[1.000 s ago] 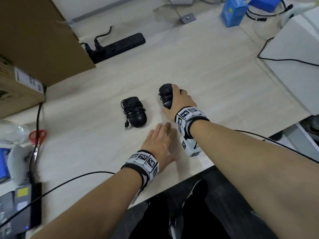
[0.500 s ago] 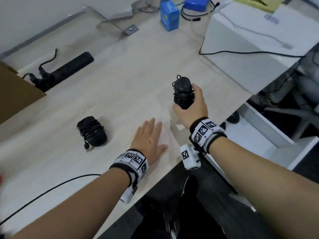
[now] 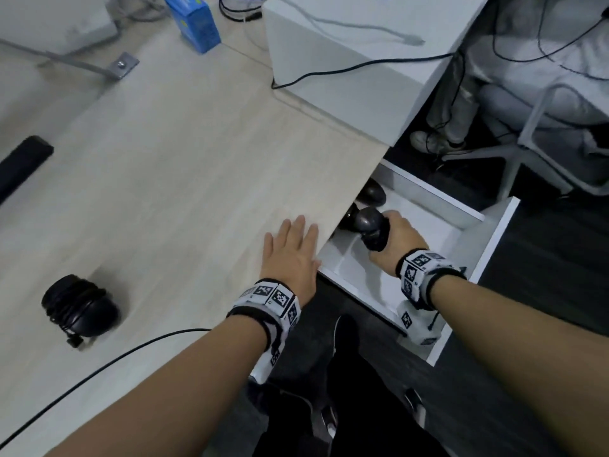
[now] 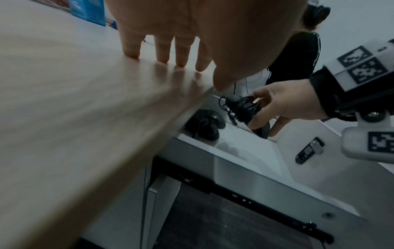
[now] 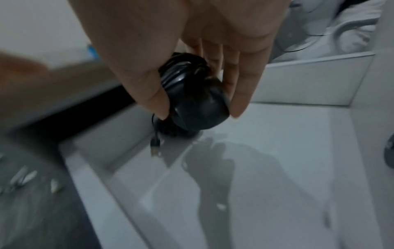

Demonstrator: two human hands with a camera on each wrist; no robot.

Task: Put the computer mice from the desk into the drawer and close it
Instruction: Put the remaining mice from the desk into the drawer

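My right hand [image 3: 400, 239] grips a black mouse [image 3: 371, 229] with its cable wound round it, low inside the open white drawer [image 3: 468, 249]. In the right wrist view thumb and fingers curl round this mouse [image 5: 196, 104], just above the drawer floor [image 5: 266, 168]. Another black mouse [image 3: 371, 193] lies at the drawer's back left, by the desk edge; it also shows in the left wrist view [image 4: 204, 125]. A third wrapped mouse [image 3: 79, 306] sits on the wooden desk [image 3: 164, 166] at the left. My left hand [image 3: 290, 253] lies flat on the desk's edge, holding nothing.
A white box [image 3: 346, 67] with cables stands at the desk's back right, and a blue carton [image 3: 197, 24] behind it. A black power strip [image 3: 23, 161] lies far left. A thin black cable [image 3: 115, 357] crosses the near desk. Chair legs and another person's feet [image 3: 438, 140] are beyond the drawer.
My right hand has carried the mouse from above the desk edge down into the open drawer. The view has swung right. My left hand stays flat on the desk.
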